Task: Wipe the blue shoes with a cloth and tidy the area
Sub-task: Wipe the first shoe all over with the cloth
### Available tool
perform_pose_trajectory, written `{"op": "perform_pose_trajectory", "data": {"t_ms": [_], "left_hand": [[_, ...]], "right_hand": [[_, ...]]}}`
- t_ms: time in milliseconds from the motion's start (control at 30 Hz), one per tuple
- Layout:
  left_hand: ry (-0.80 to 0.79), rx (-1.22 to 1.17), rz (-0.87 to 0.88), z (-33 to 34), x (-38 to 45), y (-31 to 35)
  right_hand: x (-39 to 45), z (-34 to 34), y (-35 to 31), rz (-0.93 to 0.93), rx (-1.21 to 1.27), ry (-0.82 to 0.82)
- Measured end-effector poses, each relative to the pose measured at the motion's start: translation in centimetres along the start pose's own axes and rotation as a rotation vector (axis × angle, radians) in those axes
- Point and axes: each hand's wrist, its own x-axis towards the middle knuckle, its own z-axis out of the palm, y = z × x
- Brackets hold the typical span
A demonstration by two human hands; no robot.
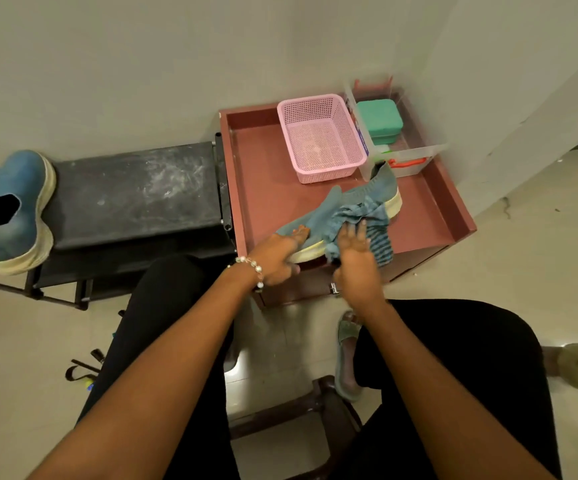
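One blue shoe with a cream sole lies on its side on the reddish-brown cabinet top. My left hand grips its toe end, thumb over the upper and fingers under the sole. My right hand presses a blue striped cloth against the shoe's middle with spread fingers. The second blue shoe stands at the left end of the black shoe rack, apart from both hands.
A pink mesh basket and a clear organiser holding a green box stand at the cabinet's back. The wall is right behind. My knees, a green sandal and a dark wooden stool are below.
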Motion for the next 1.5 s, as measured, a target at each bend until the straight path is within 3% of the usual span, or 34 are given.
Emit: {"op": "perform_pose_trajectory", "data": {"t_ms": [67, 167, 333, 433, 533, 600, 667, 800, 933, 1000, 1100, 1167, 1267, 1400, 1500], "left_hand": [[-0.027, -0.091, -0.021, -1.2, -0.6, -0.7], [-0.044, -0.051, 0.053, -2.8, -1.5, -1.7], [-0.089, -0.129, 0.019, -3.7, -2.2, -2.0], [-0.095, -0.205, -0.028, -3.8, -1.8, -2.3], [-0.043, -0.242, -0.037, -4.0, -1.6, -2.5], [-0.011, -0.236, -0.016, -4.0, -1.5, -2.2], [0.023, -0.214, 0.001, -4.0, -1.5, -2.1], [0.073, -0.226, 0.028, -4.2, -1.4, -2.4], [0.107, -0.177, 0.069, -4.4, -1.6, -2.5], [0.111, -0.182, 0.060, -4.5, -1.6, -2.5], [0.118, -0.159, 0.032, -4.0, -1.6, -2.5], [0.139, -0.151, 0.034, -3.5, -1.5, -2.7], [0.154, -0.122, 0.058, -3.4, -1.6, -2.9], [0.131, -0.160, 0.062, -3.6, -1.7, -2.7], [0.073, -0.235, 0.026, -3.4, -1.7, -2.6]], "right_hand": [[-1.5, 1.1, -2.4, -0.070, 0.040, 0.029], [-2.2, 3.0, -4.1, -0.360, -0.008, 0.125], [-0.9, 1.2, -1.1, -0.654, -0.157, 0.146], [0.1, -0.3, 0.6, -0.485, -0.190, 0.163], [-0.4, -0.2, 0.4, -0.183, -0.174, 0.022], [-1.0, 1.1, -0.1, -0.201, -0.115, 0.017], [-1.3, 1.7, -1.8, -0.200, 0.058, 0.160], [-0.9, -1.8, -3.3, 0.227, 0.670, 0.446], [-0.9, -4.6, -1.3, 0.406, 0.827, 0.627], [-0.9, -3.9, -2.0, 0.300, 0.747, 0.600], [-1.0, -0.7, -4.6, -0.113, 0.511, 0.425], [-0.9, 1.2, -6.5, -0.274, 0.368, 0.353], [-0.7, 2.0, -7.9, -0.386, 0.286, 0.332], [0.3, 1.4, -4.5, -0.608, 0.150, 0.250], [1.5, 0.8, -1.1, -0.568, 0.132, 0.276]]}}
